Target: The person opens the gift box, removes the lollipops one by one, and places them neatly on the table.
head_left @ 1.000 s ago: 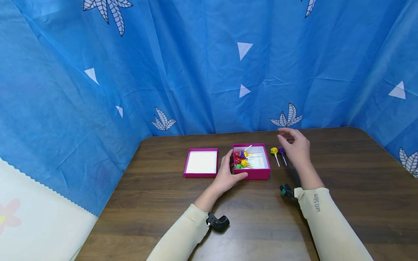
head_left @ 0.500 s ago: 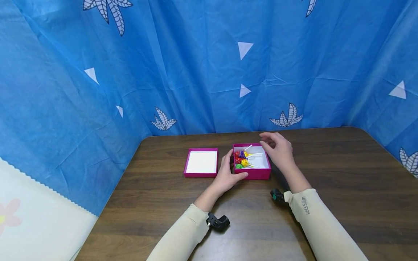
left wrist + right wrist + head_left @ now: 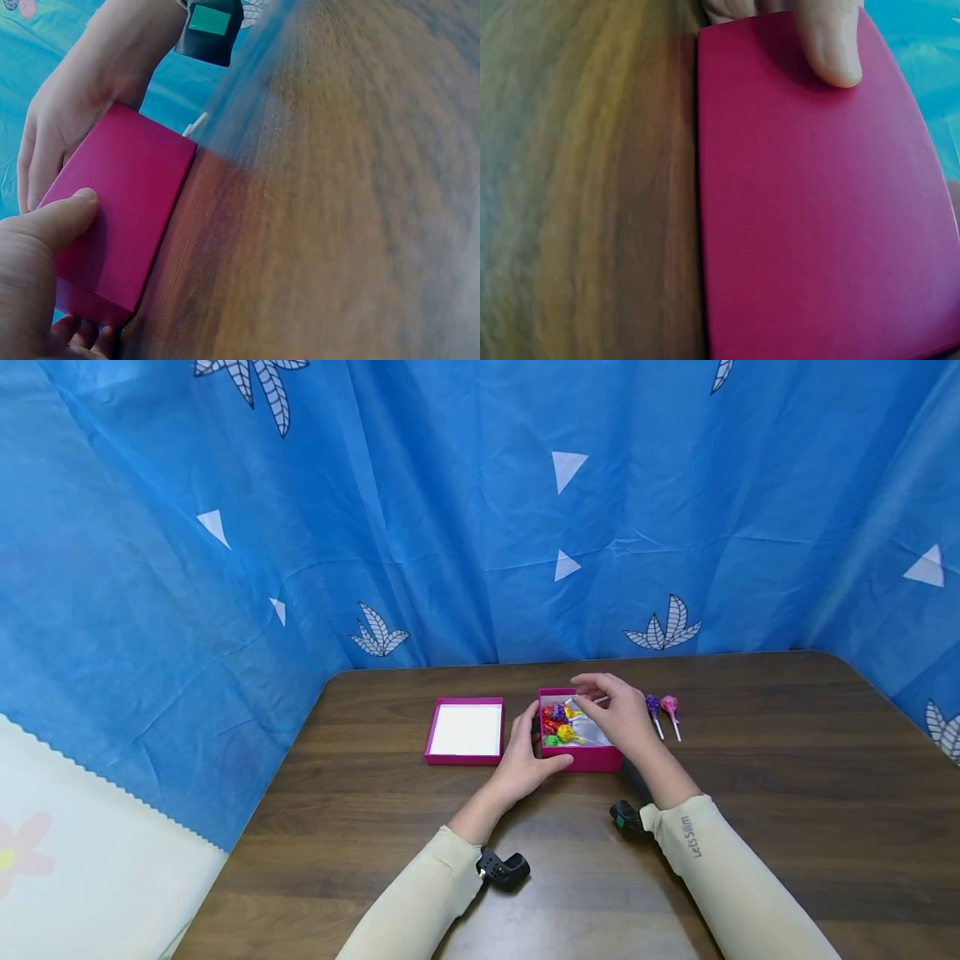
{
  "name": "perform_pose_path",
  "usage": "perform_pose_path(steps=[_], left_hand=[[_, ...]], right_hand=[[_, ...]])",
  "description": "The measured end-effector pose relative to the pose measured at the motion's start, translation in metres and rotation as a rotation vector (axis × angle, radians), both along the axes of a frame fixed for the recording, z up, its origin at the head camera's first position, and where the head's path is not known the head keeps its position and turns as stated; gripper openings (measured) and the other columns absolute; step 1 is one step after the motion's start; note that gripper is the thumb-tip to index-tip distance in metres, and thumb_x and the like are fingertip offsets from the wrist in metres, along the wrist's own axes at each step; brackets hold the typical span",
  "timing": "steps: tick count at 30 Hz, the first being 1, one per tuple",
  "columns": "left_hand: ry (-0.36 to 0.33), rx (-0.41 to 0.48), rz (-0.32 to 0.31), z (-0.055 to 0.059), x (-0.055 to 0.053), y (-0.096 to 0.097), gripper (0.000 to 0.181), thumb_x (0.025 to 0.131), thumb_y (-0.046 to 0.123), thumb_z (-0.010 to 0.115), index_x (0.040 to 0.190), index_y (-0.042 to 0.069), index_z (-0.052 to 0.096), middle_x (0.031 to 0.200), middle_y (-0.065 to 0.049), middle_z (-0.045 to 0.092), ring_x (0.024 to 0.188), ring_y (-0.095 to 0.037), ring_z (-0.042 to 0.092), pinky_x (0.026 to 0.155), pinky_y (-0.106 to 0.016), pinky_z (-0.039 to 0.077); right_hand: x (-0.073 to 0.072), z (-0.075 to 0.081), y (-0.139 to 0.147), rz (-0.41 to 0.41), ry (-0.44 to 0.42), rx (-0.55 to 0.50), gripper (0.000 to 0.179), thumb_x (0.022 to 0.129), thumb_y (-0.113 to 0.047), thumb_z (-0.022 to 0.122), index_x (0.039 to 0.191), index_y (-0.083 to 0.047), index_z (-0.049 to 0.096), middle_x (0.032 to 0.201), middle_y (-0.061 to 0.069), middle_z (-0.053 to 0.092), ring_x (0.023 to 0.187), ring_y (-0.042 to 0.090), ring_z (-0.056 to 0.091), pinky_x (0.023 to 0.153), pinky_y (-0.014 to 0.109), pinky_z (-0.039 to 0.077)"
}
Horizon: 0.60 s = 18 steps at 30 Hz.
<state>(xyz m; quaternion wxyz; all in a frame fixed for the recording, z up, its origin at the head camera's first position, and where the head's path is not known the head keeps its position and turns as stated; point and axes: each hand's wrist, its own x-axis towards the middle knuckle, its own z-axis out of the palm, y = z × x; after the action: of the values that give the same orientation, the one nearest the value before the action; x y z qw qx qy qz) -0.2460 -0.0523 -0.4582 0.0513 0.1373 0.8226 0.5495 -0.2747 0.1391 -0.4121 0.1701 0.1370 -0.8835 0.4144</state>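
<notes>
My left hand [image 3: 522,768] grips the near left corner of an open magenta box [image 3: 596,762], its thumb on the front wall and fingers along the left side. Wrapped lollipops [image 3: 566,734] in red, yellow, purple and green lie in the box's left part. Over the box's back right, my right hand [image 3: 618,714] reaches in with thumb and fingers together; a white stick [image 3: 601,699] shows between them, the candy end hidden. The left wrist view shows the left thumb [image 3: 64,217] on the box [image 3: 142,195], with the right hand [image 3: 82,90] behind it.
A shallow magenta lid [image 3: 465,729], white inside, lies left of the box. Right of the right hand, a purple lollipop [image 3: 652,703] and a pink lollipop [image 3: 670,704] lie on the wooden table [image 3: 360,793]. A blue curtain [image 3: 450,527] hangs behind the table.
My right hand has moved left, from above the lollipops on the table to over the box. The pink lollipop now shows; the yellow one on the table is out of sight. The left hand stays put.
</notes>
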Motion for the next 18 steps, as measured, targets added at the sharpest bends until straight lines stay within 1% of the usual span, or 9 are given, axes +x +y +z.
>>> perform_pose_path(steps=[2, 3, 7, 9, 13, 18], left_hand=[[0.003, 0.002, -0.001, -0.001, 0.0, -0.001, 0.097, 0.087, 0.033, 0.077, 0.16, 0.027, 0.013, 0.161, -0.008, 0.023, 0.146, -0.027, 0.033, 0.118, -0.046, 0.038], [0.004, 0.001, -0.002, -0.001, -0.001, -0.001, 0.097, 0.087, 0.033, 0.077, 0.159, 0.027, 0.013, 0.16, -0.008, 0.024, 0.146, -0.027, 0.033, 0.118, -0.046, 0.039], [0.011, -0.009, -0.012, 0.0, -0.002, 0.0, 0.096, 0.088, 0.034, 0.077, 0.159, 0.028, 0.013, 0.158, -0.008, 0.026, 0.146, -0.027, 0.033, 0.118, -0.045, 0.038], [0.014, -0.015, -0.011, 0.0, -0.002, -0.001, 0.097, 0.087, 0.034, 0.077, 0.159, 0.028, 0.013, 0.157, -0.008, 0.027, 0.145, -0.026, 0.034, 0.118, -0.044, 0.039], [0.02, -0.015, -0.004, 0.0, -0.002, -0.002, 0.096, 0.088, 0.033, 0.077, 0.159, 0.028, 0.014, 0.155, -0.007, 0.029, 0.144, -0.026, 0.036, 0.118, -0.044, 0.04], [0.017, -0.017, -0.004, -0.002, -0.001, -0.001, 0.095, 0.088, 0.033, 0.077, 0.159, 0.028, 0.014, 0.155, -0.007, 0.029, 0.144, -0.026, 0.035, 0.117, -0.043, 0.04]], right_hand=[[-0.001, -0.002, -0.002, 0.02, -0.012, 0.048, 0.034, 0.091, -0.015, 0.074, 0.125, -0.012, 0.067, 0.103, 0.01, 0.07, 0.09, 0.024, 0.065, 0.083, 0.042, 0.061], [-0.002, -0.003, -0.003, 0.026, -0.022, 0.078, 0.036, 0.09, -0.015, 0.075, 0.125, -0.012, 0.067, 0.103, 0.01, 0.07, 0.09, 0.024, 0.064, 0.082, 0.044, 0.061], [-0.004, -0.001, -0.003, 0.029, -0.051, 0.188, 0.036, 0.089, -0.018, 0.076, 0.123, -0.013, 0.069, 0.101, 0.01, 0.069, 0.088, 0.025, 0.064, 0.079, 0.043, 0.06], [-0.005, 0.002, -0.004, 0.04, -0.067, 0.221, 0.036, 0.088, -0.019, 0.077, 0.122, -0.012, 0.07, 0.101, 0.01, 0.07, 0.088, 0.025, 0.065, 0.079, 0.042, 0.059], [-0.008, 0.007, -0.007, 0.068, -0.104, 0.253, 0.035, 0.088, -0.019, 0.077, 0.121, -0.011, 0.07, 0.099, 0.011, 0.071, 0.088, 0.026, 0.066, 0.082, 0.043, 0.058], [-0.01, 0.011, -0.011, 0.069, -0.159, 0.298, 0.034, 0.089, -0.021, 0.076, 0.121, -0.01, 0.07, 0.098, 0.011, 0.073, 0.089, 0.026, 0.066, 0.085, 0.046, 0.055]])
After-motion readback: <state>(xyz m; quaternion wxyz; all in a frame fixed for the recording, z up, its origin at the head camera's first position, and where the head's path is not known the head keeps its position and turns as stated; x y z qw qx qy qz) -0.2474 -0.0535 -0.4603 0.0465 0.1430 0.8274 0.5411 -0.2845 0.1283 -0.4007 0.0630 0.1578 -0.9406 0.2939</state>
